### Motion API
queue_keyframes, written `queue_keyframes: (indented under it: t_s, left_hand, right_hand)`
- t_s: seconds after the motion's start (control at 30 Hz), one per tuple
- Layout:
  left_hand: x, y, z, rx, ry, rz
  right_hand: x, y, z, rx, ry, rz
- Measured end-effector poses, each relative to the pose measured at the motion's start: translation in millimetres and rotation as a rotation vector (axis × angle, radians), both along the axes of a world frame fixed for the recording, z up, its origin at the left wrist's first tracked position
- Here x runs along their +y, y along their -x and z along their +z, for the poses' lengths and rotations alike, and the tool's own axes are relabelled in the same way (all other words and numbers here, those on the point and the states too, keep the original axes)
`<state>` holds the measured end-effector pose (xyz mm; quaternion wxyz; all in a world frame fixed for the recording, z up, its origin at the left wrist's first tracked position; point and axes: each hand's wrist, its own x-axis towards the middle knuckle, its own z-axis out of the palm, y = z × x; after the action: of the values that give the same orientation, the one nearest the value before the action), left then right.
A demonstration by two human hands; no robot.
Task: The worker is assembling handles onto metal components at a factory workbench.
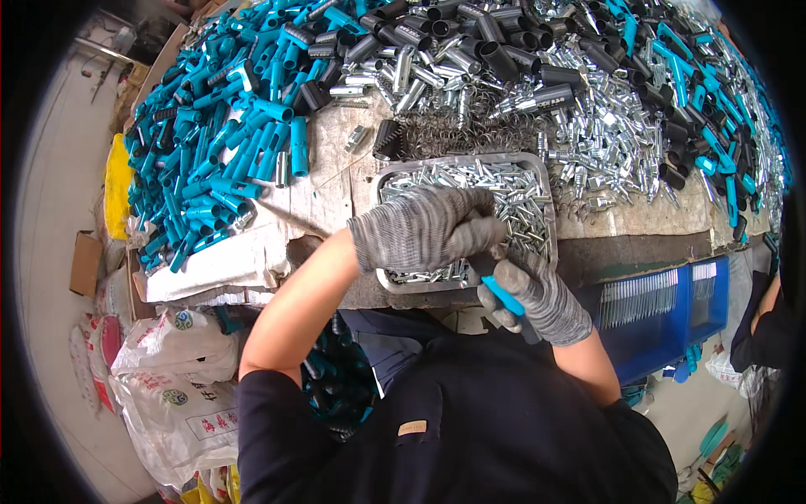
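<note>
Bright, whitish light is spreading over the pale, cloth-covered surface, its source lying outside the frame. The shiny silver metal parts are glinting in small highlights, while the black fabric shirt is swallowing detail. The grey-striped, knit-gloved left hand is showing fairly crisply. The fisheye lens is bending the pale floor (black vignetting is closing around it) and softening the rim.

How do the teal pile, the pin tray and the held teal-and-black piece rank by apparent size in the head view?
Largest to smallest:
Teal pile
Pin tray, partly covered
Teal-and-black piece, partly hidden but clearly smallest
</note>
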<state>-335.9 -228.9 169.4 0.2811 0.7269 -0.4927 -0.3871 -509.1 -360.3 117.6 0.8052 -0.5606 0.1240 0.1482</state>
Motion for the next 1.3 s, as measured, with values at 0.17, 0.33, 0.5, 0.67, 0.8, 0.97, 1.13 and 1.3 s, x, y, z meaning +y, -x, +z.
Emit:
queue_keyframes:
  t_s: [0.17, 0.33, 0.5, 0.67, 0.8, 0.97, 1.13, 1.3]
  left_hand:
    - [-37, 30, -10, -0.706, -0.112, 0.101]
    - [-42, -102, -36, -0.880, 0.034, 0.388]
    - [22, -234, -119, -1.185, -0.280, 0.310]
    - [13, -182, -76, -1.014, 0.152, 0.602]
    - [-1, -64, -19, 0.314, 0.438, 0.297]
    - [5, -12, -14, 0.245, 0.326, 0.171]
    - [-12, -6, 7, -0.241, -0.130, 0.141]
    - [-29, -31, -5, -0.122, 0.170, -0.118]
  right_hand:
    - [-6, -10, -50, -0.312, 0.297, -0.342]
    - [-21, -6, -27, 0.001, 0.138, -0.417]
    - [-16, -11, -31, -0.025, 0.057, -0.370]
    - [-19, -9, -35, -0.025, 0.112, -0.361]
    - [-13, -9, -29, -0.094, 0.169, -0.321]
    - [-10, -6, -40, -0.292, 0.509, -0.253]
    - [-2, -6, -37, -0.320, 0.698, -0.282]
    - [-6, -4, -52, -0.248, 0.341, -0.416]
